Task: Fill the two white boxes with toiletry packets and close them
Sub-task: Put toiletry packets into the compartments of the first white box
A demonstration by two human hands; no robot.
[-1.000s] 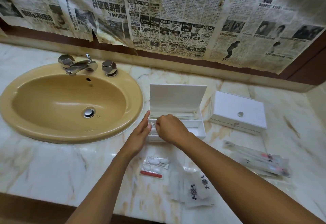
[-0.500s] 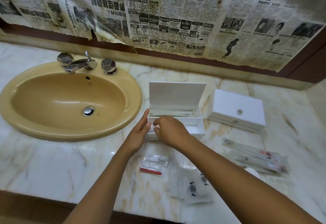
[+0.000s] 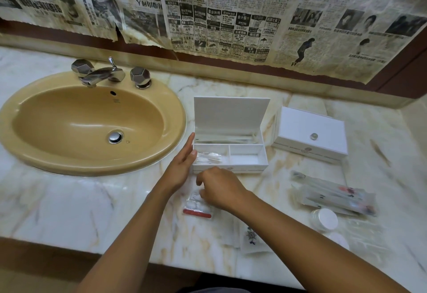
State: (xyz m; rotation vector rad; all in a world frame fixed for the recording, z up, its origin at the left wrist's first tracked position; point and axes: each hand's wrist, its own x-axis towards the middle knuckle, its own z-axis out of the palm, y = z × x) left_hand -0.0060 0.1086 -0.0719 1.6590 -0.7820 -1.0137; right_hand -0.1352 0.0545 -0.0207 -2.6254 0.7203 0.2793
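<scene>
Withdrew right hand [image 3: 220, 188] from open box [image 3: 231, 154] onto packet [image 3: 196, 202], grip unclear; left hand [image 3: 182, 165] flat, steadying. Film limp, slippery; I'd pinch edge.

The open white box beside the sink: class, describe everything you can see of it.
The open white box stands on the marble counter, right of the tan sink. Its flat hinged lid stands upright at the back. Inside are one long rear compartment holding slim packets and two front ones; the front left holds a clear packet, the front right looks empty. The left hand touches its left end.
</scene>
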